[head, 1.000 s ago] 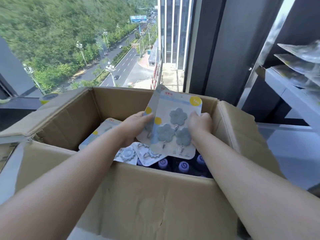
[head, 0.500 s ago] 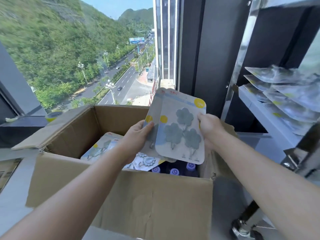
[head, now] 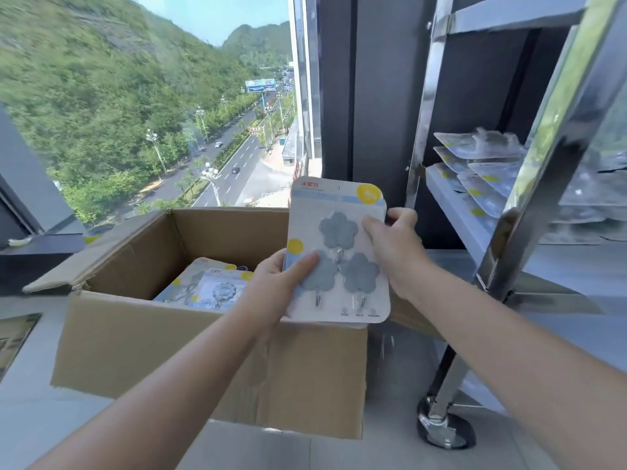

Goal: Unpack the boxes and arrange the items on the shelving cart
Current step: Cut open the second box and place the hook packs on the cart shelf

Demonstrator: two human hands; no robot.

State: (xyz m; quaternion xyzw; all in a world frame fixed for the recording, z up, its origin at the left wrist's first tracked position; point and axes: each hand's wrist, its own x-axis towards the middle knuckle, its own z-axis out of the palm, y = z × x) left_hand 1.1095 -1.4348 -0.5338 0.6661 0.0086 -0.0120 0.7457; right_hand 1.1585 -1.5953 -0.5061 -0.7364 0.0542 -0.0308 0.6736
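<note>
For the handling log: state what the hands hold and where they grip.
Both hold a stack of hook packs: left hand at its lower left edge, right hand at its right edge.

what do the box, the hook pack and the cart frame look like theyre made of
Box: brown corrugated cardboard, matte, with creased flaps and a torn edge.
Hook pack: printed card backing, apparently under clear plastic; the grey-blue flower hooks look like matte plastic with small metal hooks.
Cart frame: polished metal, probably stainless steel, given its mirror-like reflections.

Both forearms reach forward, converging. The left hand (head: 283, 278) pinches with thumb on top. The right hand (head: 393, 247) grips, fingers curled.
</note>
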